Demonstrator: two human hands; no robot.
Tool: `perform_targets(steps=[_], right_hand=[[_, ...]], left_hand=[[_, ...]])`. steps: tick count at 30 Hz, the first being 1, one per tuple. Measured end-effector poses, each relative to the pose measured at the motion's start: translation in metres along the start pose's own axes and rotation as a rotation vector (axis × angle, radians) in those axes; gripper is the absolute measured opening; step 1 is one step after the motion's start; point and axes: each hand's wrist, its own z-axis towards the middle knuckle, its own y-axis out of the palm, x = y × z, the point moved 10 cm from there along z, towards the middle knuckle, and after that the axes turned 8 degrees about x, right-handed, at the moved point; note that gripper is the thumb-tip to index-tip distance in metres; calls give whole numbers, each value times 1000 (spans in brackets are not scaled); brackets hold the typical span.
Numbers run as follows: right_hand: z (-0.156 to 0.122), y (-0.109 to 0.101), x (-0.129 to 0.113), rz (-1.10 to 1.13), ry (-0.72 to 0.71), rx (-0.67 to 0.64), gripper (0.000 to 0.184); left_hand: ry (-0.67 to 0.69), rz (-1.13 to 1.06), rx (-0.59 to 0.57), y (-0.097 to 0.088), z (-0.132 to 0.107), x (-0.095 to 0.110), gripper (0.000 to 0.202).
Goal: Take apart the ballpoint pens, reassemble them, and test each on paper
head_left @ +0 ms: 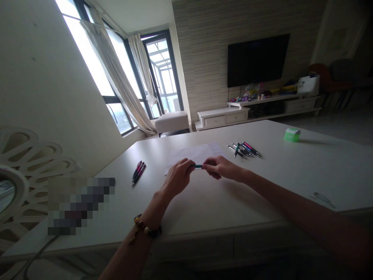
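Above the near edge of a sheet of white paper [192, 153], a teal pen [197, 166] is held level between both hands. My left hand [180, 173], with a beaded bracelet on its wrist, is closed around the pen's left end. The fingers of my right hand [217, 166] pinch its right end. Only a short middle stretch of the pen shows; both ends are hidden by fingers. Left of the paper lies a small group of dark and red pens [139, 173]. Beyond my right hand is a looser pile of several pens [244, 149], a teal one among them.
The white table [189, 210] spreads under everything. A bright green box [292, 135] stands at its far right. On the left lies a pixelated dark object [84, 206] with a cable. Past the table are a padded stool [171, 122] and a low TV cabinet [223, 116].
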Motion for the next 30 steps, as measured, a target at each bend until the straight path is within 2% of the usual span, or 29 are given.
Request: perform_targets(steps=[5,9,13,22,27,30], right_hand=[[0,3,1,-5,16,-28,48],[1,-1,-3,-13,-31,21,44],[-1,4,-4,-30,-27,-16,46],[2,-11,-18,-112,-179,141,40],[2,-10,-8,-89,-71,117,49],[2,-12,-10,-95,-84,123,43]], left_hand=[[-13,-9,0,0,-1,0,20],[-18,-17,-1,0,-1,0,20],[-15,-28,-8,1,0,1,20],[-21,-51,-42,5,1,-2,20],[-48,-102,-42,5,-2,-3,22],[-45,-91,-44,5,-2,-3,20]])
